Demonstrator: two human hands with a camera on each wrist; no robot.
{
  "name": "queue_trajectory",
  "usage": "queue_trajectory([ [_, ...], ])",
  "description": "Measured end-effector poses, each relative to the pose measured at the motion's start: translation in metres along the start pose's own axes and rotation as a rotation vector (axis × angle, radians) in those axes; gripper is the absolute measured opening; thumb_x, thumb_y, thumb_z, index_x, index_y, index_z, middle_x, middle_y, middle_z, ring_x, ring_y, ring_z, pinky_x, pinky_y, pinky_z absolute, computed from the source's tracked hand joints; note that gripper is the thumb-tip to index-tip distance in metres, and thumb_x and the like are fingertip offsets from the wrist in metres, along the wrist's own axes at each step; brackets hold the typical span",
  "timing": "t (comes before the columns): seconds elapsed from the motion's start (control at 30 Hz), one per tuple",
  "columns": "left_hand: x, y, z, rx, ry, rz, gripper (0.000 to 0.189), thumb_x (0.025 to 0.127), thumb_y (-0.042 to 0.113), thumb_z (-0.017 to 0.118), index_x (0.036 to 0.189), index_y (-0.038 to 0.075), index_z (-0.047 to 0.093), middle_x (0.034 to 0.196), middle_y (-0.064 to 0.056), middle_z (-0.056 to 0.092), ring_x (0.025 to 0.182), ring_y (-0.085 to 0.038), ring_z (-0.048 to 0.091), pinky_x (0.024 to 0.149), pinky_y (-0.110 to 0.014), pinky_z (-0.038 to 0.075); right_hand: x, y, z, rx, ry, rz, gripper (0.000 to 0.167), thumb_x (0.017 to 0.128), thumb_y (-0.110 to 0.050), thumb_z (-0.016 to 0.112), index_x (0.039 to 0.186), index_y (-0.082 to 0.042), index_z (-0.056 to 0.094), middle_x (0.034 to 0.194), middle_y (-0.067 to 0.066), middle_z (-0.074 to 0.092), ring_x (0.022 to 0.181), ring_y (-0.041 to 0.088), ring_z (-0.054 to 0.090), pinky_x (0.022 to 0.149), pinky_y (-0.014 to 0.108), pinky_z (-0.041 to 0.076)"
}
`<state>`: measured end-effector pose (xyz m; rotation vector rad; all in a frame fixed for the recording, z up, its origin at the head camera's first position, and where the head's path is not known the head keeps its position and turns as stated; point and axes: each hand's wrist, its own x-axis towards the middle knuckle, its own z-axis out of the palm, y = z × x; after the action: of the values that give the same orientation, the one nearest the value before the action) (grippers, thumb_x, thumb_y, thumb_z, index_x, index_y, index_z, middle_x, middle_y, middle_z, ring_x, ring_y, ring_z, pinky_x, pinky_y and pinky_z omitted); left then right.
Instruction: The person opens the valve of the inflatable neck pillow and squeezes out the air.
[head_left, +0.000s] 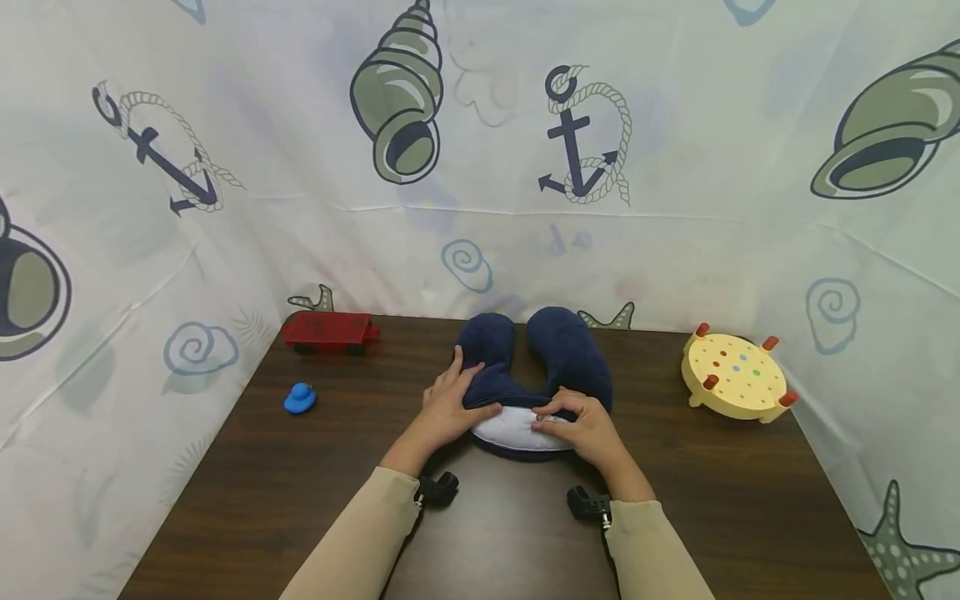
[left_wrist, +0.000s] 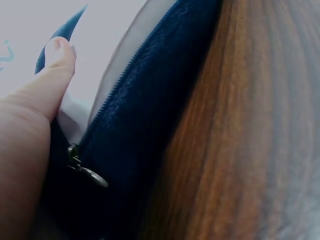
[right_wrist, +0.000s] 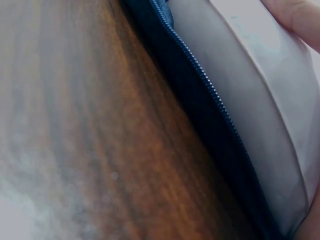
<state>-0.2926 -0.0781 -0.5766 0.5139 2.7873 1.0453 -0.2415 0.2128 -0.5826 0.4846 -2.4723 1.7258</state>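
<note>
A navy U-shaped neck pillow (head_left: pixel 570 350) lies on the table, its curved end toward me. Along that end its zipper (left_wrist: pixel 117 90) is undone, baring a white inner cushion (head_left: pixel 510 429). The metal zipper pull (left_wrist: pixel 95 177) hangs at the left end of the opening. My left hand (head_left: pixel 448 408) rests on the pillow's left side, fingers spread, thumb pressing by the white cushion. With thumb and forefinger, my right hand (head_left: pixel 585 425) pinches at the white cushion near the navy cover's upper edge. What lies between those fingertips is too small to tell.
At the table's back left stands a red toy wagon (head_left: pixel 330 331), with a blue rubber duck (head_left: pixel 300 398) nearer me. On the right sits a round yellow toy (head_left: pixel 735 375) with red-tipped pegs. A printed cloth (head_left: pixel 495 183) hangs behind the brown table (head_left: pixel 315 500).
</note>
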Motion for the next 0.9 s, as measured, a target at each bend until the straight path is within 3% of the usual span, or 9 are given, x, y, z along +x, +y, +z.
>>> queue_trajectory([
  [0.13,0.0009,-0.0054,0.001,-0.052,0.0,0.03,0.087,0.094,0.066,0.076,0.161,0.016,0.053,0.185,-0.007,-0.004,0.172,-0.041,-0.002,0.132,-0.073,0.013,0.0008,-0.0001,0.0012,0.006,0.003,0.002,0.022,0.082,-0.019,0.097,0.101,-0.024,0.089,0.096,-0.006,0.08,0.125,0.019,0.068,0.128,0.028,0.03],
  [0.27,-0.0011,-0.0068,-0.0007,-0.09,0.01,0.024,0.081,0.093,0.065,0.079,0.148,0.01,0.058,0.185,-0.007,0.011,0.171,-0.039,0.013,0.131,-0.069,0.023,0.0029,0.0002,0.003,0.014,-0.001,-0.013,0.022,0.083,-0.019,0.097,0.102,-0.023,0.089,0.096,-0.004,0.08,0.117,0.018,0.071,0.127,0.023,0.03],
  [0.37,-0.0019,-0.0062,-0.0017,-0.087,0.008,0.008,0.086,0.092,0.069,0.077,0.152,0.01,0.056,0.184,-0.007,0.015,0.17,-0.038,0.017,0.131,-0.068,0.025,0.004,-0.001,0.0035,0.016,0.001,-0.025,0.022,0.083,-0.018,0.096,0.103,-0.022,0.089,0.096,-0.002,0.079,0.111,0.015,0.071,0.127,0.021,0.03],
  [0.53,0.0003,-0.0041,-0.0032,-0.116,-0.019,-0.017,0.097,0.091,0.069,0.078,0.168,0.021,0.044,0.184,-0.008,0.014,0.171,-0.035,0.013,0.131,-0.07,0.023,0.0041,-0.0025,0.0024,0.007,0.006,-0.025,0.022,0.082,-0.016,0.097,0.101,-0.023,0.089,0.094,-0.003,0.079,0.107,0.013,0.071,0.127,0.021,0.03],
  [0.67,0.0023,-0.0035,-0.0041,-0.178,-0.012,-0.042,0.1,0.088,0.065,0.084,0.17,0.037,0.036,0.184,-0.007,0.017,0.17,-0.036,0.018,0.129,-0.071,0.025,0.0041,-0.0022,0.0015,0.001,-0.011,-0.018,0.021,0.083,-0.017,0.096,0.102,-0.023,0.089,0.094,-0.004,0.08,0.107,0.015,0.071,0.129,0.026,0.03],
  [0.77,0.0027,-0.0039,-0.0029,-0.196,-0.008,-0.022,0.104,0.088,0.061,0.086,0.172,0.045,0.027,0.184,-0.01,0.02,0.169,-0.04,0.021,0.128,-0.073,0.027,0.0039,-0.0015,0.0013,-0.006,-0.016,-0.009,0.021,0.083,-0.018,0.096,0.102,-0.024,0.089,0.093,-0.005,0.08,0.113,0.017,0.071,0.129,0.029,0.03],
  [0.83,0.0023,-0.0033,-0.0022,-0.204,-0.005,0.001,0.101,0.09,0.058,0.086,0.172,0.046,0.029,0.181,-0.012,0.025,0.168,-0.042,0.021,0.127,-0.073,0.029,0.0035,-0.0007,0.001,-0.009,-0.015,-0.002,0.021,0.083,-0.019,0.096,0.102,-0.025,0.089,0.093,-0.005,0.08,0.117,0.018,0.07,0.129,0.029,0.03],
  [0.9,0.0018,-0.0032,-0.0009,-0.198,0.008,0.015,0.09,0.09,0.056,0.086,0.167,0.041,0.042,0.172,-0.014,0.037,0.164,-0.042,0.029,0.125,-0.071,0.034,0.0029,-0.0004,0.0008,-0.007,-0.013,-0.002,0.02,0.083,-0.019,0.096,0.102,-0.024,0.089,0.093,-0.005,0.08,0.118,0.019,0.07,0.129,0.029,0.029],
])
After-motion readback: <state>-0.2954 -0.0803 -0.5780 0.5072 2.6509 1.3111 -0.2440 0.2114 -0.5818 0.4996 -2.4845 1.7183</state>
